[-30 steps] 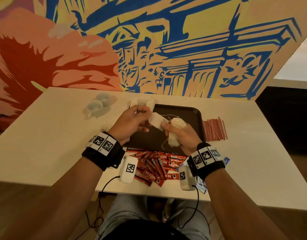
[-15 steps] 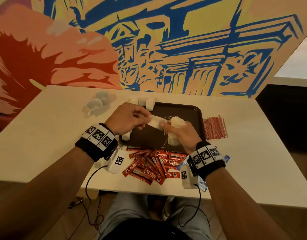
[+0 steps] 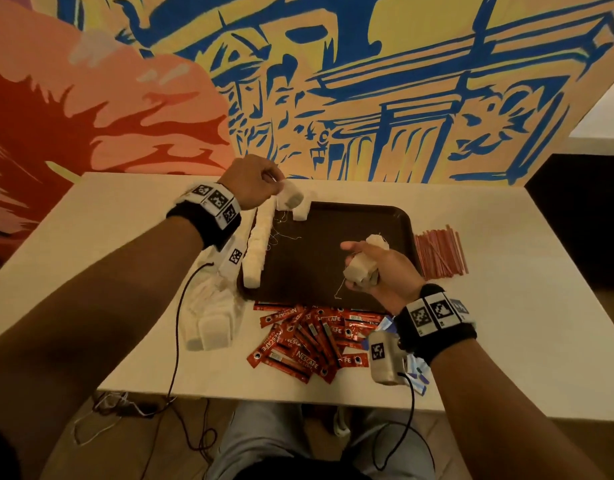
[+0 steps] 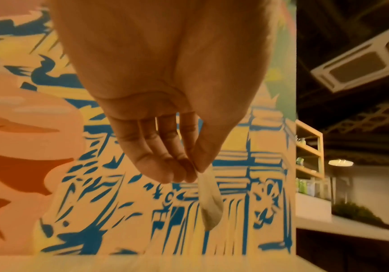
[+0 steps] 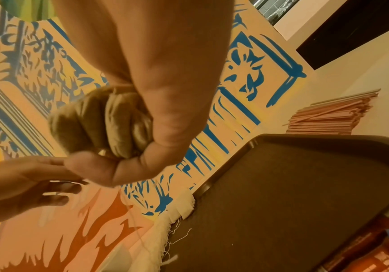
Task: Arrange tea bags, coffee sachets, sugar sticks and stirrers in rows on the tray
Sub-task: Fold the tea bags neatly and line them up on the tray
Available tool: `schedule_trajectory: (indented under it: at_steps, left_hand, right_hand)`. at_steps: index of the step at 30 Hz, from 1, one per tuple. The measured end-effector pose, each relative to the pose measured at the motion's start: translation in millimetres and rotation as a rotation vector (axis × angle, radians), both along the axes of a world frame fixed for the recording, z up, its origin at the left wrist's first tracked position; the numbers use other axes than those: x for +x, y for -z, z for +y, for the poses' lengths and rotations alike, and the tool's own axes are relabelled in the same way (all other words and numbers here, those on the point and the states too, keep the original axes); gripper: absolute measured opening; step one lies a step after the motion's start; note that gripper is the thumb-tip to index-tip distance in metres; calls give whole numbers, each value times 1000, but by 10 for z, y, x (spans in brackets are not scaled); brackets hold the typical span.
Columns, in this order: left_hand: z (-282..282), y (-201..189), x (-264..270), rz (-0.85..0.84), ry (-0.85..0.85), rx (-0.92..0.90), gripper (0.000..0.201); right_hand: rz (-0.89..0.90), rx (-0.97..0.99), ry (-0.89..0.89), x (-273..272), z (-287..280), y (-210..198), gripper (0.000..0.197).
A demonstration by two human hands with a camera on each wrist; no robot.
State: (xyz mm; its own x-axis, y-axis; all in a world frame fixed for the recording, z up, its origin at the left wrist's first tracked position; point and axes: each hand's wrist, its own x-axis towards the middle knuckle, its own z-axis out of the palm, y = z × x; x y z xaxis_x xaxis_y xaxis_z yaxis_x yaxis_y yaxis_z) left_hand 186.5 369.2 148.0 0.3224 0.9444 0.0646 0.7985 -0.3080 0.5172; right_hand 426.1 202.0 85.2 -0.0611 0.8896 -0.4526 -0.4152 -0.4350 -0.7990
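The left hand (image 3: pixel 251 183) pinches a single tea bag (image 3: pixel 288 199) between thumb and fingertips and holds it over the far left corner of the dark tray (image 3: pixel 333 258), at the far end of the row of tea bags (image 3: pixel 258 249) that runs along the tray's left edge. The right hand (image 3: pixel 378 268) is clenched round a bunch of tea bags (image 3: pixel 359 268) with strings dangling, and hovers over the near right part of the tray.

By my reading the task is at an early stage. Only that one row stands on the tray, with a couple more bags (image 3: pixel 301 211) at the far corner where a second line may be starting — I cannot tell for certain. A stack of spare tea bags (image 3: pixel 212 317) lies on the table (image 3: pixel 506 341) just left of the tray's near corner.

Nothing else looks sorted yet. The red Nescafe sachets (image 3: pixel 305 341) lie in a loose heap on the table just near of the tray, and the red stirrers (image 3: pixel 440 252) sit in a bundle just to its right. Some blue-and-white packets (image 3: pixel 418 374), possibly the sugar sticks, peek out under the right wrist. So sachets, sticks and stirrers remain to be laid out — plus the bags in hand.
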Motion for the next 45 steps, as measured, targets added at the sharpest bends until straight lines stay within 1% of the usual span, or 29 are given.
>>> schedule_trajectory:
  at_steps: [4,7,12,15,17,21,27,36,38,40,42,45]
  left_hand:
    - [341,439,100,202,21,-68,16]
    - [534,714,204,294,27,-121,15]
    - [820,1032,342,382,56,-225,15]
    - [965,1146,412,398,75,-272,17]
    - [1059,1200,453,406,81,-279,18]
    - [1216,1281,521,426,91,-247,21]
    - [1384,1366,591,416,67,-216,17]
    - [1484,1445,677,454,55,-170,14]
    - [1484,1439,690,467,42,-168,12]
    - [1484,1428,691,487,25,-152,16]
    - [1466,1392,679,478,-10,-148,21]
    - [1404,1282,642,397,-110,-128,18]
  right_hand:
    - [9,-11,-10,29,76,72,40]
    - [-10,-20,-38,72,130,109,40]
    - [-19,-59,-37,101,252,152,42]
    - [-10,-91,-25,102,342,197,37]
    - [9,-99,-20,109,400,229,31]
    - [25,-98,-13,136,486,305,26]
    - [49,-104,-24,154,546,364,27]
    - [66,-108,-46,151,592,402,30]
    - [78,-103,-54,156,596,399,37]
    - [94,-102,-66,163,593,398,44]
    - [127,-96,-86,172,579,385,41]
    - [181,-79,-97,177,542,348,35]
